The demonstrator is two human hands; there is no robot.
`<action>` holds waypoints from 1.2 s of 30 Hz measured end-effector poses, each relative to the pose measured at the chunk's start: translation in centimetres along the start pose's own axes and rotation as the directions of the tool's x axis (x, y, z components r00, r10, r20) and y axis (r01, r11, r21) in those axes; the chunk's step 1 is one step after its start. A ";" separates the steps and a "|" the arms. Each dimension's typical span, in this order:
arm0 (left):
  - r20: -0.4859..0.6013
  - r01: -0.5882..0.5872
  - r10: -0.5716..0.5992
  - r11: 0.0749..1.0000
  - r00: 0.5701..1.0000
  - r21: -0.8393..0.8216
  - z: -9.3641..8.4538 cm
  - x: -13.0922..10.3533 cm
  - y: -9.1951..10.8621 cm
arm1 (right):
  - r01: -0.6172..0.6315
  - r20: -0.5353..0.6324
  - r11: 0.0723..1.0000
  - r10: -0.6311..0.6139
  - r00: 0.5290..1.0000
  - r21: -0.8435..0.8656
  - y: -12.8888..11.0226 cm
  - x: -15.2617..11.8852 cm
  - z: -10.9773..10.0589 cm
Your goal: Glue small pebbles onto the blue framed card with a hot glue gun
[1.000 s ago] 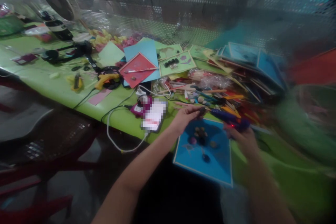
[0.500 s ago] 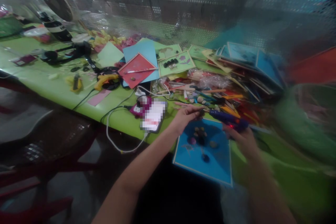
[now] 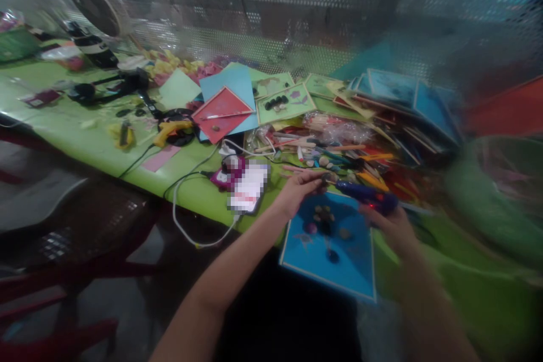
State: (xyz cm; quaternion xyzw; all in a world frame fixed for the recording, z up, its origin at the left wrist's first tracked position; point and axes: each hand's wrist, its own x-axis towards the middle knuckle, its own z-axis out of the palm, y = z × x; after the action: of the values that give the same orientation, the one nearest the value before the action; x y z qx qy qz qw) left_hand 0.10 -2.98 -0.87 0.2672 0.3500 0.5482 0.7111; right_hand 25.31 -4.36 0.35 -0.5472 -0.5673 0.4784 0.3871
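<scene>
Both hands are hovering over the blue card (image 3: 335, 249): the left hand (image 3: 299, 192) is pinching a small dark pebble (image 3: 326, 177). The right hand (image 3: 392, 226) is gripping a blue glue gun (image 3: 367, 193), its nozzle pointing left at the pebble.

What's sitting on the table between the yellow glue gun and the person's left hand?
In the head view, between the yellow glue gun and the left hand lie a white cable and a small magenta device.

The blue glue gun (image 3: 368, 195) in the right hand (image 3: 392, 226) has been brought slightly leftward over the last 1 second, so that its nozzle is now set right against the small dark piece (image 3: 326, 177) pinched in the left hand (image 3: 299, 191). The gap seen between nozzle and piece earlier has been closed.
</scene>
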 end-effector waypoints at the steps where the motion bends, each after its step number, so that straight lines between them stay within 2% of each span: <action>1: 0.001 0.003 -0.003 1.000 1.000 -0.009 0.0 0.0 0.0 | -0.002 -0.001 1.000 0.002 1.000 -0.003 -0.1 0.0 0.0; 8: 0.011 0.005 -0.005 1.000 1.000 -0.018 0.1 -0.1 0.0 | -0.018 -0.001 1.000 0.018 1.000 0.006 0.2 0.0 0.0; 13: 0.008 0.010 -0.010 1.000 1.000 -0.013 -0.2 0.0 -0.1 | 0.024 -0.021 1.000 -0.024 0.999 0.005 0.5 0.1 -0.1; 19: -0.004 -0.001 0.000 1.000 1.000 -0.019 -0.2 0.1 -0.1 | 0.026 0.006 1.000 -0.026 1.000 0.008 0.1 0.0 0.1; 24: 0.006 0.008 -0.008 0.999 1.000 -0.039 0.0 0.0 0.1 | 0.056 -0.061 0.998 -0.054 0.997 0.026 0.2 0.1 -0.1; 30: 0.022 -0.038 0.038 0.999 0.999 -0.002 0.1 -0.2 0.4 | 0.112 -0.040 0.983 -0.107 0.993 0.149 -1.4 -0.2 -0.1; 36: 0.055 -0.160 0.153 0.974 0.987 0.162 0.7 -0.8 0.8 | 0.195 -0.076 0.962 -0.184 0.980 0.192 -2.5 0.2 -0.1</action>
State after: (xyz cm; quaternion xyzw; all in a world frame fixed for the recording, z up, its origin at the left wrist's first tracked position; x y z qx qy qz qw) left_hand 0.07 -3.60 0.30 0.3635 0.3571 0.5657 0.6483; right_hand 24.81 -3.98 2.76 -0.4625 -0.5552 0.4776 0.4998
